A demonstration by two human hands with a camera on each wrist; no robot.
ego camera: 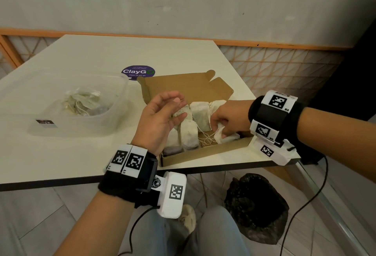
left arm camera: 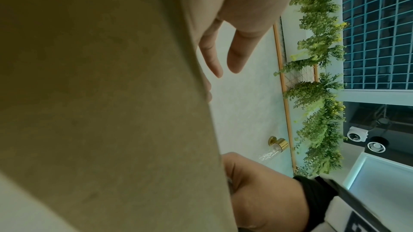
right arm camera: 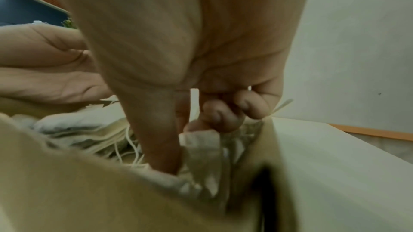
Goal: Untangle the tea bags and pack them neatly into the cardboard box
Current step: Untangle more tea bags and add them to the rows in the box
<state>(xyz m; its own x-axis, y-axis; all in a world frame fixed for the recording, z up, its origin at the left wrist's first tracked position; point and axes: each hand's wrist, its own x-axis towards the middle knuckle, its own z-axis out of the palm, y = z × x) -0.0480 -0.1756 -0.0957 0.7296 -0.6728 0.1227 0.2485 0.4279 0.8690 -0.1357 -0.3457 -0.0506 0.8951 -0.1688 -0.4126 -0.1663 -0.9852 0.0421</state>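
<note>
An open brown cardboard box [ego camera: 205, 151] sits near the table's front edge with several pale tea bags [ego camera: 200, 113] lying side by side in it, loose white strings [ego camera: 205, 138] among them. My right hand [ego camera: 227, 117] reaches into the box's right end and pinches a crumpled tea bag [ego camera: 219, 135]. In the right wrist view the thumb and curled fingers [right arm camera: 219, 117] grip that tea bag [right arm camera: 201, 147] behind the box wall [right arm camera: 89, 191]. My left hand [ego camera: 162, 113] hovers over the box's left part, fingers loosely curled, holding nothing I can see. Its fingers [left arm camera: 236, 55] show beside the box wall [left arm camera: 100, 94].
A clear plastic container [ego camera: 81, 125] stands at the left of the white table, with a tangled heap of tea bags [ego camera: 83, 101] inside. A purple round sticker [ego camera: 138, 72] lies behind the box. A black bag [ego camera: 256, 205] sits on the floor below the table's front edge.
</note>
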